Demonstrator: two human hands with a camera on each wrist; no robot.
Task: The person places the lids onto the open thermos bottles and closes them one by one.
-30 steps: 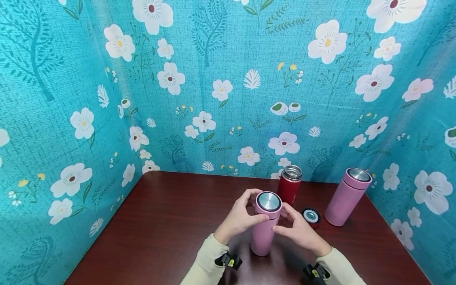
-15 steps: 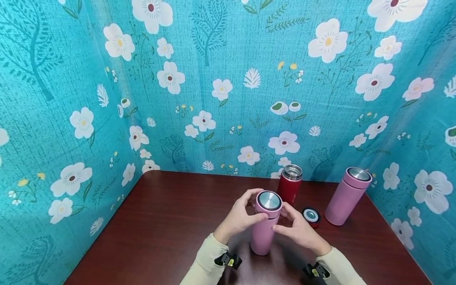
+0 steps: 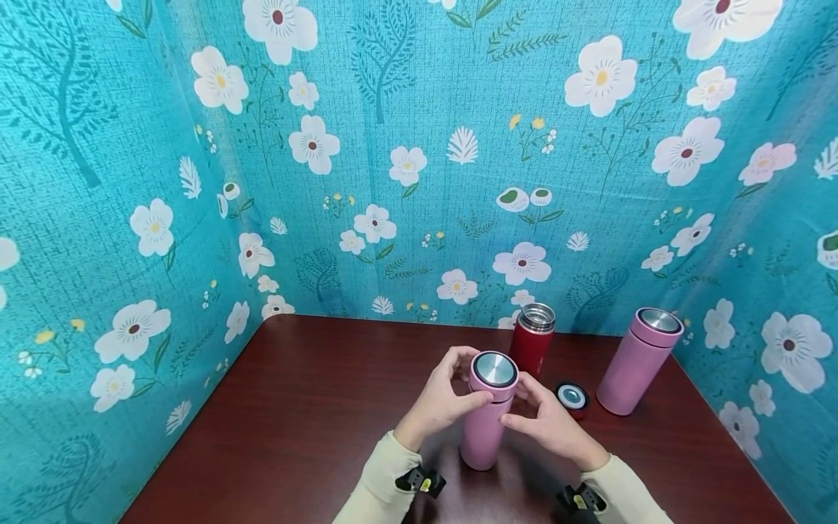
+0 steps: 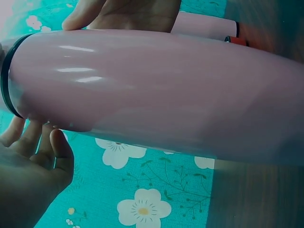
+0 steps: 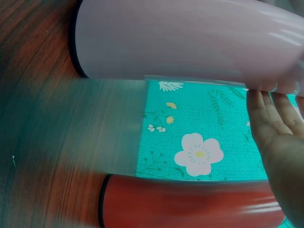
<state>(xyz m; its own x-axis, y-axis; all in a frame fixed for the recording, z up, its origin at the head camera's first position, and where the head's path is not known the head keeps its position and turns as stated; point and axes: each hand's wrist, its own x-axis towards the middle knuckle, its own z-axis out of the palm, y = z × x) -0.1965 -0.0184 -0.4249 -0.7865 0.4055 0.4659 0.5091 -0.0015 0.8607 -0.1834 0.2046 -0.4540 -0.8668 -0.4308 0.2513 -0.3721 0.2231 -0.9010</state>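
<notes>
A pink thermos bottle (image 3: 483,437) with a steel-topped lid (image 3: 494,370) stands upright on the table, held between both hands. My left hand (image 3: 441,400) grips the lid from the left, its thumb along the front. Lower down, my right hand (image 3: 546,422) holds the upper body just beneath the lid seam, thumb in front and fingers reaching behind. In the left wrist view the bottle (image 4: 156,90) lies across the picture, with left fingers (image 4: 38,142) below it and the right hand (image 4: 133,16) above. The right wrist view shows right fingers (image 5: 275,114) against the bottle's side.
Behind the held bottle stands a red thermos (image 3: 532,346) with its steel mouth uncovered. Its red lid (image 3: 572,399) lies upside down to the right. A second pink thermos (image 3: 638,367), capped, stands farther right on the dark wooden table (image 3: 314,407). Blue floral cloth (image 3: 419,182) surrounds the table.
</notes>
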